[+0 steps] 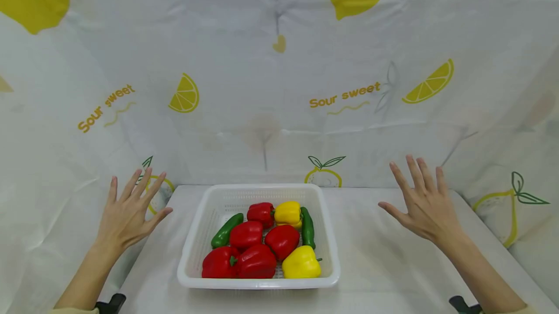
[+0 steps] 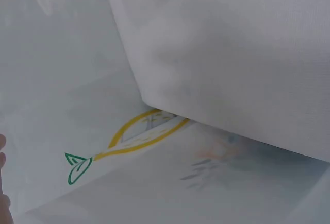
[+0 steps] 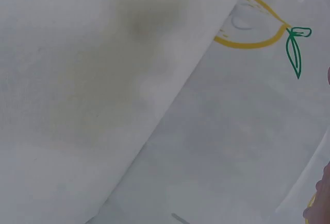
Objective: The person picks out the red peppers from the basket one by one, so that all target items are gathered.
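Both hands are raised with spread fingers and hold nothing. My left hand (image 1: 128, 214) is off to the left of a white plastic basket (image 1: 258, 283), over the table's left edge. On the other side, my right hand (image 1: 425, 207) is held up above the right part of the table. Inside the basket lie several red bell peppers (image 1: 257, 261), with yellow bell peppers (image 1: 301, 263) at the front right and at the back. A green pepper (image 1: 227, 230) leans at the left, and another green pepper (image 1: 307, 228) stands along the right. Only fingertips show at the borders of both wrist views.
The white-covered table (image 1: 371, 275) carries the basket near its middle. Behind and beside it hangs a white curtain (image 1: 236, 139) printed with lemons and lettering. The table's edge (image 2: 232, 131) shows in the left wrist view, and its other edge (image 3: 170, 108) in the right.
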Tool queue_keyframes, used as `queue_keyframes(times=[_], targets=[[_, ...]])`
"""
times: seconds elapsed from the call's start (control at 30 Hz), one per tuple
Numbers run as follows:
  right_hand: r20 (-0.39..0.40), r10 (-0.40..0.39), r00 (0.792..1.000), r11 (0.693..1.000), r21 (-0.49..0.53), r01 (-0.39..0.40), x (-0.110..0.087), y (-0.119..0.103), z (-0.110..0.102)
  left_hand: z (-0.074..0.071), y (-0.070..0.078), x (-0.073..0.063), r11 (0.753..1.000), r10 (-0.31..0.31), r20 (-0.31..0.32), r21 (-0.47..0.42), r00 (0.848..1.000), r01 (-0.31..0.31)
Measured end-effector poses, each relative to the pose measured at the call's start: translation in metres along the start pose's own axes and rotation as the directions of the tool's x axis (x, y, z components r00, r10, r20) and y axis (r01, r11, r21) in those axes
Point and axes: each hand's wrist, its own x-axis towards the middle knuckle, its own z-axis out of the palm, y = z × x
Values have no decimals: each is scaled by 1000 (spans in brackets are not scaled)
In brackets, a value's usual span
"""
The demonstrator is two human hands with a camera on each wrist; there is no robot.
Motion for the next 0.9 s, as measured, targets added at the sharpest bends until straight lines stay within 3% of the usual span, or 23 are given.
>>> queue_keyframes(times=[0.33, 0.47, 0.6, 0.77, 0.9], targets=[[-34, -35, 999, 997, 67, 38, 9, -17, 2, -6, 6, 2, 998, 10, -29, -64, 1000, -12], [-32, -43, 999, 989, 143, 48, 13, -27, 0, -9, 11, 1, 992, 7, 10, -127, 1000, -6], [-7, -40, 999, 974, 223, 41, 16, -39, -1, -12, 15, -2, 985, -32, 84, -165, 996, 45], [32, -41, 999, 953, 300, 29, 19, -57, 0, -15, 17, -9, 967, -100, 210, -212, 973, 145], [63, -50, 997, 940, 339, 26, 23, -72, -2, -22, 20, -10, 941, -125, 345, -258, 930, 222]])
